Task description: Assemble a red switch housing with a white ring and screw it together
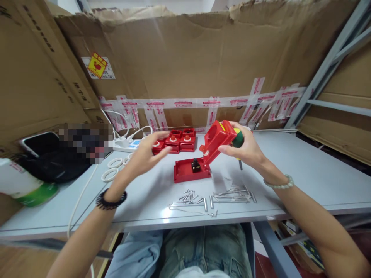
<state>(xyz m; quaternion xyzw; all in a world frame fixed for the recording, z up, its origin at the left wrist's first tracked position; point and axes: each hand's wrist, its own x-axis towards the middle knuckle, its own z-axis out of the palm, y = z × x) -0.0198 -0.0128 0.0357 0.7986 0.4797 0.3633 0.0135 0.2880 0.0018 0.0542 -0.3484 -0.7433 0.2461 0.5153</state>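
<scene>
A red plastic box lies opened in front of me. Its flat base [183, 173] rests on the table with a small black switch block [196, 166] inside. My right hand [247, 148] grips the raised red cover [215, 142], which is tilted up and has a round hole. A screwdriver [238, 139] with a green and yellow handle is at that hand's fingers, partly hidden; I cannot tell whether they hold it too. My left hand [146, 154] hovers left of the box with fingers spread and nothing in them, near several finished-looking red boxes [188, 143] at the back.
Loose screws [189, 197] and metal T-shaped rods [232, 196] lie near the front edge. White rings [110, 174], a power strip [124, 146] with cables, a black bag [58, 166] and a white-green container [31, 193] are leftward. Cardboard [174, 61] walls the back; a metal frame [315, 69] stands right.
</scene>
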